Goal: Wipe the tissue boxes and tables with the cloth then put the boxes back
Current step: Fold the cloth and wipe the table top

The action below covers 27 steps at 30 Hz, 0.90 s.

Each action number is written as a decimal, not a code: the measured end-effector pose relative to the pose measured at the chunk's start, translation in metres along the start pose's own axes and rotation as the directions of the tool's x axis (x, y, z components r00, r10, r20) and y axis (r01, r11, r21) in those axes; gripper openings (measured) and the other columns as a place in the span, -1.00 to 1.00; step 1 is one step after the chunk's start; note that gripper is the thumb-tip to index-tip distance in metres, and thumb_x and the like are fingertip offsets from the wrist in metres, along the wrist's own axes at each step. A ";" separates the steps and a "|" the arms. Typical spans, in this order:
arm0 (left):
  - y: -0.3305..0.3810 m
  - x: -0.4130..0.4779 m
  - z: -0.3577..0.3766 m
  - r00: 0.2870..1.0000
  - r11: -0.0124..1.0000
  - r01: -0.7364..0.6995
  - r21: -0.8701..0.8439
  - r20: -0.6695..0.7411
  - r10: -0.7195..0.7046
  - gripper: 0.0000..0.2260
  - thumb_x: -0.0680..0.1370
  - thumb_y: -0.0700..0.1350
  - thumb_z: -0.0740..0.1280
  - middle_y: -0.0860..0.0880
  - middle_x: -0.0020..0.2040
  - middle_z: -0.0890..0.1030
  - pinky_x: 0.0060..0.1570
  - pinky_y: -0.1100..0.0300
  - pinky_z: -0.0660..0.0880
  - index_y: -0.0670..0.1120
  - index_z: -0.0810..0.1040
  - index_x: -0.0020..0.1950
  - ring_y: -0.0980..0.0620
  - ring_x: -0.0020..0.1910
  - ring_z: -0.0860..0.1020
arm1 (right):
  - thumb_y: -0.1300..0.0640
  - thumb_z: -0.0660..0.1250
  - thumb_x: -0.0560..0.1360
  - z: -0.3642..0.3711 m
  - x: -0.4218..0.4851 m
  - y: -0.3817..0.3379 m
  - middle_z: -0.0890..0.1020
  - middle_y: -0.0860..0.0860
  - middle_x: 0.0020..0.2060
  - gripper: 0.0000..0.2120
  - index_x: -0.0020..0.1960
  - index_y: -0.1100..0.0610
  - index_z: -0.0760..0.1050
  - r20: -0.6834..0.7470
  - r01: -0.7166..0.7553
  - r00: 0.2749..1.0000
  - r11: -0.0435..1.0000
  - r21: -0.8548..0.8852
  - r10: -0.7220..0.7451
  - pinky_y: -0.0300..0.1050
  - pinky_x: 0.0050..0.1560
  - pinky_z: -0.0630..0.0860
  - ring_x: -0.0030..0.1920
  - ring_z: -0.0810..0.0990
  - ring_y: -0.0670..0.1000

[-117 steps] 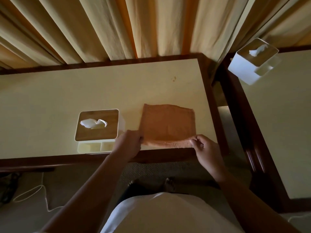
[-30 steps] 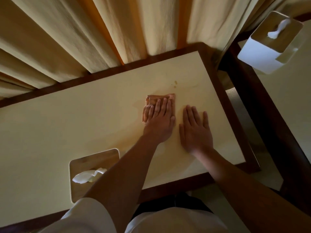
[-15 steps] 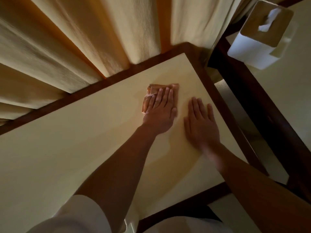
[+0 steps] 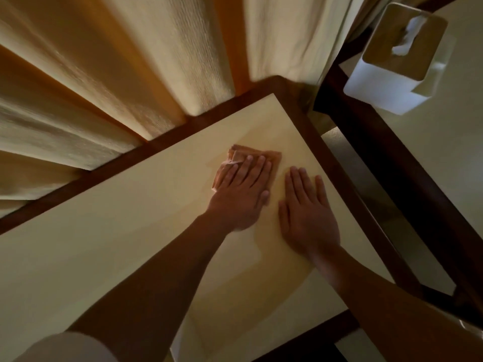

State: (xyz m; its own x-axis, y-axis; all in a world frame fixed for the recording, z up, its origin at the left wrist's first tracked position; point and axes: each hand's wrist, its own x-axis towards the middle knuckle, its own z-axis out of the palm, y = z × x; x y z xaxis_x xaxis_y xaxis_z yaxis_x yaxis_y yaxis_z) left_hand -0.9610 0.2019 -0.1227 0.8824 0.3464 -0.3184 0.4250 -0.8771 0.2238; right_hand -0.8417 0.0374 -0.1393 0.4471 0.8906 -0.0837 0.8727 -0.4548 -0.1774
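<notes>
The table is being wiped, the cloth pressed under the flat-fingered left hand; the dim surface left of it seemingly comes next.

Cloth under left hand on table, right hand beside, tissue box far right.

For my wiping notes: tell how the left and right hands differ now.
The left hand presses on the folded orange cloth; the right hand rests on the bare table. The left hand reaches nearer the curtain than the right hand. Both lie flat, fingers straight, palms down.
</notes>
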 end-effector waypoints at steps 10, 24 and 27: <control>0.019 0.014 0.005 0.996 0.997 -0.059 0.042 -0.067 0.061 -0.43 0.71 0.12 -0.20 -0.04 0.73 -0.13 0.65 -0.09 -0.25 -0.02 -0.14 0.72 -0.09 0.71 -0.19 | -0.01 -0.06 0.72 -0.001 0.000 -0.003 0.15 0.20 0.65 -0.41 0.66 0.27 0.08 -0.019 -0.005 1.000 1.000 0.030 0.005 0.23 0.64 -0.02 0.68 -0.03 0.13; 0.013 0.071 -0.020 0.998 0.997 0.061 0.051 -0.005 -0.061 -0.44 0.76 0.07 -0.13 -0.02 0.71 -0.29 0.63 -0.07 -0.33 -0.03 -0.28 0.71 -0.06 0.68 -0.31 | -0.01 -0.08 0.71 -0.002 0.000 -0.004 0.17 0.21 0.64 -0.40 0.65 0.31 0.09 -0.048 -0.020 0.999 1.000 0.021 0.021 0.21 0.64 -0.02 0.67 0.02 0.13; 0.013 0.063 -0.019 0.999 0.998 0.039 0.056 0.001 -0.039 -0.42 0.74 0.12 -0.18 -0.02 0.71 -0.29 0.62 -0.05 -0.36 -0.03 -0.28 0.71 -0.05 0.68 -0.32 | -0.02 -0.08 0.71 -0.003 -0.002 -0.004 0.16 0.20 0.64 -0.40 0.65 0.29 0.07 -0.043 -0.020 0.999 1.000 0.025 0.021 0.21 0.64 -0.03 0.68 0.00 0.12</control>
State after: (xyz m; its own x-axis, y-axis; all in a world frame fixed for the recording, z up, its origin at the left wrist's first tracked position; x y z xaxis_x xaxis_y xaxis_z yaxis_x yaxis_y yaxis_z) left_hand -0.8962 0.2180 -0.1224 0.8651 0.3800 -0.3274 0.4470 -0.8802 0.1594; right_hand -0.8458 0.0377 -0.1353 0.4730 0.8799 -0.0449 0.8587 -0.4718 -0.1999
